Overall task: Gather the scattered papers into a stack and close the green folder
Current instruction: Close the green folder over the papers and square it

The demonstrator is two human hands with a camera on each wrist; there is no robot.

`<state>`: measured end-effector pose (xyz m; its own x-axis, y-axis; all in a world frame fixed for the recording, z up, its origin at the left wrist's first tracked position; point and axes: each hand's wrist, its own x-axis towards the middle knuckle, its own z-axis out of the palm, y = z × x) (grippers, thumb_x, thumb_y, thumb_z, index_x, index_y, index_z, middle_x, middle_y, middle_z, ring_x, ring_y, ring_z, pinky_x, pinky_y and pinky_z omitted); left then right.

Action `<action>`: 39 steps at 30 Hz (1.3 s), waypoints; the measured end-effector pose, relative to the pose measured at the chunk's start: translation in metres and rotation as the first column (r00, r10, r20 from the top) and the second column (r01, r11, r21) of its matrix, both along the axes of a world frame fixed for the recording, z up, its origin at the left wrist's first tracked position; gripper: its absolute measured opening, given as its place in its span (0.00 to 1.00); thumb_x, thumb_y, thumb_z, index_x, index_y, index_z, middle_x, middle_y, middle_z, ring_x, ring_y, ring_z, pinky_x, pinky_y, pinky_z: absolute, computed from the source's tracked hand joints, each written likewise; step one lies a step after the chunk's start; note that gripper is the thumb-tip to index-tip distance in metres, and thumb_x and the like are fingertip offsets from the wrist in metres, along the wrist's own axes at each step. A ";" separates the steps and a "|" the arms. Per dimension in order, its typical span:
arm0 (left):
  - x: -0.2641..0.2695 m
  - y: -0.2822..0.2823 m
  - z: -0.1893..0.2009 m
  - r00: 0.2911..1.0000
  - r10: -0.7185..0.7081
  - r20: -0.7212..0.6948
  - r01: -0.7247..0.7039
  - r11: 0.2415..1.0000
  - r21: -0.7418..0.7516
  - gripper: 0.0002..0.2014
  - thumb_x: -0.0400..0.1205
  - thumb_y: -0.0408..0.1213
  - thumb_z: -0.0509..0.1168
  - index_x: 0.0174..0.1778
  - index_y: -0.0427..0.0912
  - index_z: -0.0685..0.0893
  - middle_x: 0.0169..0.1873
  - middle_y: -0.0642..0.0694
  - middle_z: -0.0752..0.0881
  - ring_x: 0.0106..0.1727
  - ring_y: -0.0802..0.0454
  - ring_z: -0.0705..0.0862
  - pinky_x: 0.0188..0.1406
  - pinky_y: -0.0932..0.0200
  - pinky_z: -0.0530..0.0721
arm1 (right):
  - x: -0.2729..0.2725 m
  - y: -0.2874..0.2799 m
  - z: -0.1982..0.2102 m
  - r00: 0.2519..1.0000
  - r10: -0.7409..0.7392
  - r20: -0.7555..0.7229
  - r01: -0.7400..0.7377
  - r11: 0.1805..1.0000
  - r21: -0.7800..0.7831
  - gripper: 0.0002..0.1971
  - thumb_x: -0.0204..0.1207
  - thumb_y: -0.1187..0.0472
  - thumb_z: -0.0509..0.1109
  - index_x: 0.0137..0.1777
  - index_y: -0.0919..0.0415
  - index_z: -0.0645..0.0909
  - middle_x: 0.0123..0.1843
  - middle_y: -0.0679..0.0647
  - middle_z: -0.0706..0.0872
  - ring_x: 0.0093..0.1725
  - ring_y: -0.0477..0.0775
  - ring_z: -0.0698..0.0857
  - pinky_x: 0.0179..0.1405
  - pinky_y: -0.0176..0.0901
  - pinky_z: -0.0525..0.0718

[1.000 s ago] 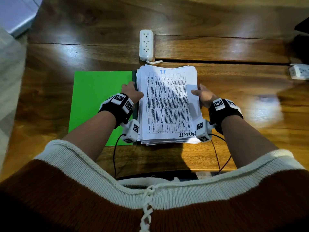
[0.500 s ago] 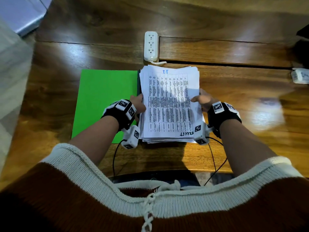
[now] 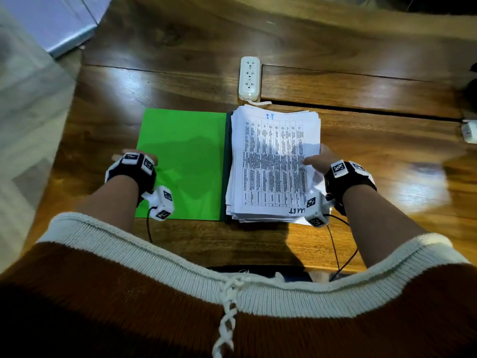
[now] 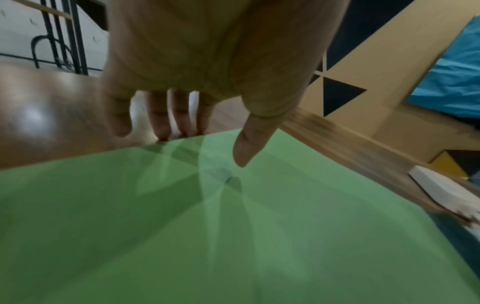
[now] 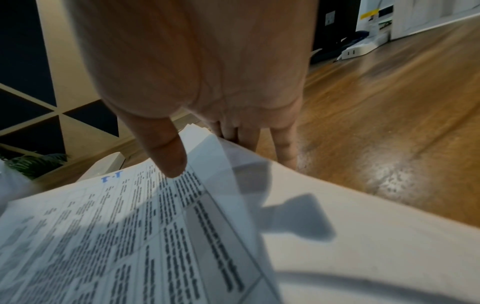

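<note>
In the head view, the green folder (image 3: 183, 164) is seen lying open on the wooden table (image 3: 361, 151), with the stack of papers (image 3: 273, 164) on its right half, just near of a white power strip (image 3: 249, 78). The left hand (image 3: 134, 160) is placed at the far left edge of the free cover; the right hand (image 3: 318, 160) is held against the right side of the stack.

In the left wrist view, the fingers (image 4: 161, 125) are hooked over the edge of the cover and the thumb (image 4: 246, 148) is kept above it, apart from the surface, so the cover is not yet pinched. The cover is judged thin, light and bendable; it should be taken at this outer edge and swung over.

In the right wrist view, the thumb (image 5: 168, 156) is pressed on the top sheet and the fingers (image 5: 283, 144) go down along the side, so the stack is grasped loosely. The sheets are uneven at the edges and probably slippery, so steadying is advised.
</note>
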<state>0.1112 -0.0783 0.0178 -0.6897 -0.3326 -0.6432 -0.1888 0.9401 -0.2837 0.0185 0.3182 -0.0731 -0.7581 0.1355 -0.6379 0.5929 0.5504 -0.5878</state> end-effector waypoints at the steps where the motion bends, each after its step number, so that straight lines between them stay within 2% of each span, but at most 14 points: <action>1: -0.003 -0.005 0.000 1.000 0.007 0.022 -0.007 1.000 -0.011 0.25 0.76 0.33 0.67 0.70 0.49 0.77 0.68 0.35 0.76 0.63 0.34 0.80 0.50 0.35 0.86 | 0.002 -0.002 0.007 1.000 -0.012 0.010 0.012 1.000 -0.001 0.41 0.67 0.65 0.76 0.79 0.62 0.61 0.72 0.66 0.75 0.67 0.69 0.78 0.65 0.64 0.80; 6: -0.023 -0.037 -0.012 0.989 0.140 0.058 -0.142 0.989 0.045 0.27 0.69 0.37 0.74 0.64 0.59 0.80 0.64 0.42 0.82 0.52 0.40 0.85 0.41 0.44 0.89 | 0.000 0.005 0.004 0.999 0.035 0.021 -0.036 0.998 0.052 0.42 0.63 0.60 0.76 0.78 0.65 0.63 0.71 0.61 0.77 0.66 0.66 0.78 0.65 0.63 0.80; 10: -0.092 -0.145 -0.129 0.976 0.212 -0.051 -0.201 0.966 0.161 0.28 0.54 0.57 0.74 0.53 0.66 0.86 0.62 0.46 0.84 0.56 0.42 0.85 0.51 0.41 0.87 | 0.011 -0.001 0.015 0.998 0.048 0.031 -0.051 0.994 0.096 0.36 0.74 0.66 0.72 0.80 0.63 0.60 0.70 0.62 0.76 0.67 0.68 0.77 0.66 0.60 0.78; 11: -0.098 -0.146 -0.123 0.939 0.323 -0.117 -0.291 0.930 0.225 0.27 0.59 0.55 0.75 0.56 0.58 0.87 0.62 0.42 0.84 0.59 0.39 0.84 0.56 0.39 0.85 | 0.013 -0.001 0.017 0.997 0.064 0.044 -0.068 0.991 0.115 0.35 0.75 0.66 0.72 0.80 0.62 0.60 0.71 0.62 0.76 0.67 0.68 0.77 0.66 0.61 0.78; 13: -0.079 -0.095 -0.046 0.867 0.465 -0.178 -0.392 0.857 0.334 0.29 0.69 0.44 0.75 0.64 0.34 0.82 0.63 0.33 0.82 0.65 0.33 0.81 0.64 0.39 0.80 | 0.014 -0.002 0.021 0.994 0.097 0.052 -0.104 0.983 0.150 0.35 0.75 0.67 0.72 0.79 0.65 0.59 0.72 0.63 0.75 0.68 0.69 0.77 0.67 0.61 0.78; 15: -0.064 -0.056 0.014 0.830 0.507 -0.232 -0.402 0.832 0.382 0.26 0.75 0.38 0.73 0.65 0.26 0.79 0.64 0.29 0.81 0.66 0.32 0.80 0.64 0.42 0.78 | 0.011 -0.011 0.035 0.991 0.119 0.065 -0.131 0.961 0.244 0.36 0.76 0.66 0.71 0.79 0.67 0.57 0.75 0.65 0.70 0.71 0.70 0.74 0.67 0.60 0.77; 19: -0.059 -0.018 0.075 0.848 0.446 -0.287 -0.296 0.847 0.441 0.19 0.78 0.38 0.69 0.59 0.26 0.82 0.53 0.30 0.84 0.49 0.38 0.83 0.47 0.51 0.80 | -0.002 -0.046 0.080 0.951 0.309 0.022 -0.272 0.796 0.541 0.34 0.80 0.57 0.65 0.81 0.66 0.54 0.80 0.67 0.62 0.77 0.69 0.65 0.75 0.61 0.69; 22: -0.052 0.011 0.108 0.877 0.336 -0.343 -0.125 0.850 0.512 0.09 0.78 0.30 0.67 0.52 0.31 0.83 0.42 0.35 0.84 0.34 0.43 0.82 0.36 0.53 0.83 | -0.014 -0.085 0.110 0.872 0.462 -0.163 -0.338 0.807 0.484 0.27 0.79 0.59 0.64 0.77 0.64 0.67 0.76 0.65 0.72 0.73 0.65 0.73 0.68 0.52 0.75; 25: -0.051 0.042 0.119 0.892 0.377 -0.251 -0.073 0.666 0.742 0.18 0.78 0.25 0.66 0.63 0.37 0.77 0.54 0.34 0.86 0.46 0.39 0.87 0.48 0.41 0.88 | -0.016 -0.122 0.139 0.766 0.523 -0.375 -0.429 0.849 0.308 0.15 0.81 0.57 0.64 0.64 0.62 0.82 0.64 0.60 0.85 0.63 0.60 0.83 0.58 0.44 0.79; 27: -0.046 0.065 0.122 0.899 0.408 -0.158 -0.085 0.518 0.851 0.26 0.79 0.23 0.65 0.72 0.40 0.68 0.57 0.37 0.83 0.45 0.43 0.86 0.36 0.51 0.89 | -0.016 -0.138 0.158 0.734 0.521 -0.436 -0.482 0.852 0.205 0.19 0.83 0.50 0.61 0.54 0.64 0.86 0.53 0.61 0.89 0.53 0.60 0.87 0.54 0.49 0.84; 29: -0.043 0.089 0.122 0.916 0.383 -0.120 -0.067 0.441 0.895 0.32 0.79 0.25 0.66 0.77 0.43 0.62 0.60 0.39 0.80 0.48 0.46 0.85 0.30 0.59 0.88 | -0.013 -0.146 0.177 0.780 0.480 -0.402 -0.499 0.864 0.064 0.27 0.82 0.41 0.56 0.48 0.65 0.86 0.43 0.58 0.89 0.40 0.56 0.85 0.39 0.42 0.81; 32: -0.037 0.118 0.115 0.968 0.222 -0.117 0.016 0.411 0.911 0.32 0.79 0.36 0.70 0.77 0.45 0.64 0.68 0.48 0.76 0.63 0.50 0.80 0.46 0.56 0.88 | -0.009 -0.138 0.192 0.816 0.470 -0.337 -0.479 0.876 0.063 0.25 0.80 0.40 0.59 0.42 0.62 0.84 0.33 0.56 0.86 0.31 0.53 0.83 0.30 0.38 0.76; 36: -0.041 0.127 0.091 0.997 0.026 -0.070 0.054 0.403 0.914 0.36 0.76 0.49 0.71 0.79 0.49 0.65 0.77 0.53 0.69 0.72 0.53 0.75 0.62 0.55 0.82 | -0.008 -0.098 0.183 0.857 0.427 -0.288 -0.384 0.903 0.194 0.08 0.79 0.65 0.64 0.49 0.69 0.83 0.32 0.58 0.83 0.27 0.52 0.82 0.24 0.40 0.81; 39: -0.055 0.124 0.067 0.978 -0.096 -0.183 0.203 0.612 0.764 0.33 0.77 0.49 0.71 0.77 0.44 0.70 0.75 0.45 0.73 0.74 0.49 0.73 0.74 0.56 0.71 | -0.006 -0.061 0.164 0.897 0.378 -0.231 -0.320 0.913 0.251 0.11 0.79 0.62 0.67 0.55 0.71 0.82 0.45 0.64 0.86 0.37 0.58 0.84 0.32 0.43 0.85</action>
